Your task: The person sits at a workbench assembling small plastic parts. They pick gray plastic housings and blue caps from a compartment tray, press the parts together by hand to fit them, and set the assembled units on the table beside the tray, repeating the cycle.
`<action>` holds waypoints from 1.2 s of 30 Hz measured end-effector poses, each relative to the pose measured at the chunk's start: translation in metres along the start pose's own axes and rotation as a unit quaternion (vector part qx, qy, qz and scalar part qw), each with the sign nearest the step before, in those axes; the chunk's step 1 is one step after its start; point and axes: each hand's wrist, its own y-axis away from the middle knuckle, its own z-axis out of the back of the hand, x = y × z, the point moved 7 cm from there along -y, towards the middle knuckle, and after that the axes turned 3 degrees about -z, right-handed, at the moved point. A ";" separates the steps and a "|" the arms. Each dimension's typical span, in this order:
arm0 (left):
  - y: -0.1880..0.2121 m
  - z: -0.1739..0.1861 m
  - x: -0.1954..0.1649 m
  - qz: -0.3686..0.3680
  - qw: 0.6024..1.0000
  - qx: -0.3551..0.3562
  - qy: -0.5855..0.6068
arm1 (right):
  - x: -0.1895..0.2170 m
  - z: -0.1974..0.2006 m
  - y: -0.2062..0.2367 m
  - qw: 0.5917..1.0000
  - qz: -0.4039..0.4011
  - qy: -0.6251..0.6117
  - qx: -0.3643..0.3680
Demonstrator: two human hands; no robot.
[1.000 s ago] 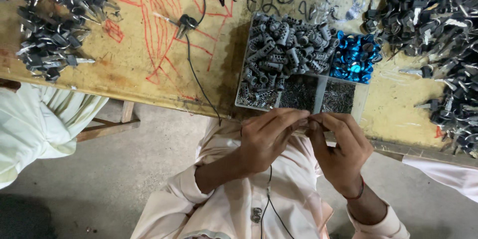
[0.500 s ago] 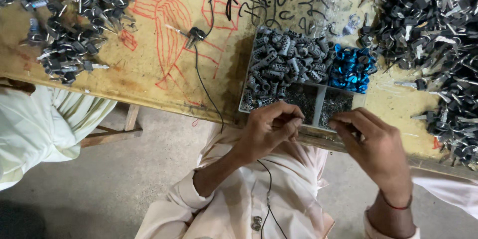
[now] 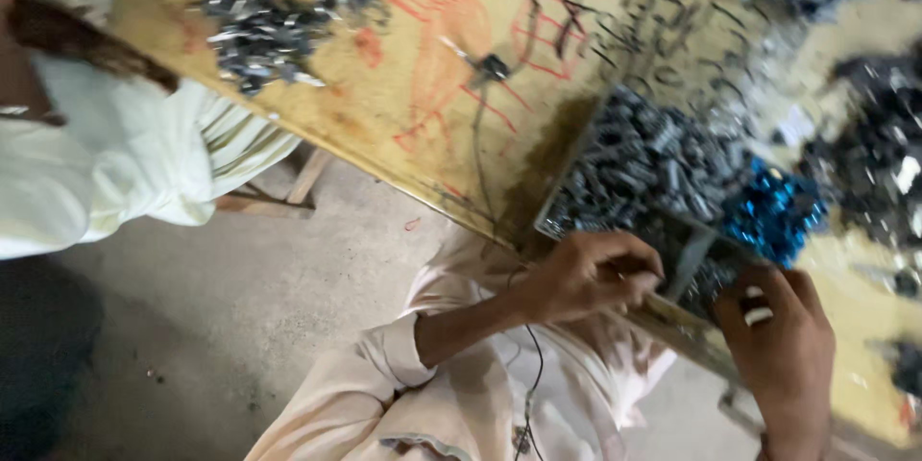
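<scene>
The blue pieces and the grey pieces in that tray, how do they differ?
The blue pieces are shiny bright blue; the grey pieces are dull metal. The blue pieces make a small heap at the tray's right end; the grey pieces fill far more of it. Both are small loose parts, blurred here.

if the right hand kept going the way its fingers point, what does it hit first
Probably the compartment tray right ahead of the right hand: first its near section of small dark metal parts, with the blue pieces beyond. Blur leaves depth uncertain.

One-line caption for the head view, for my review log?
Two bare hands, left hand and right hand, work at a clear tray of small metal parts on a scribbled yellow table.
</scene>
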 end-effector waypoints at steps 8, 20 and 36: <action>-0.009 -0.024 0.026 0.037 0.999 0.022 0.024 | -0.144 -0.079 -0.032 0.985 -0.026 -0.160 0.060; -0.024 -0.027 0.018 0.055 0.997 0.006 0.061 | 0.005 -0.034 -0.001 0.906 -0.021 -0.423 -0.011; -0.001 -0.020 -0.011 0.123 0.989 0.072 0.030 | 0.072 0.003 0.027 0.950 0.110 -0.281 -0.077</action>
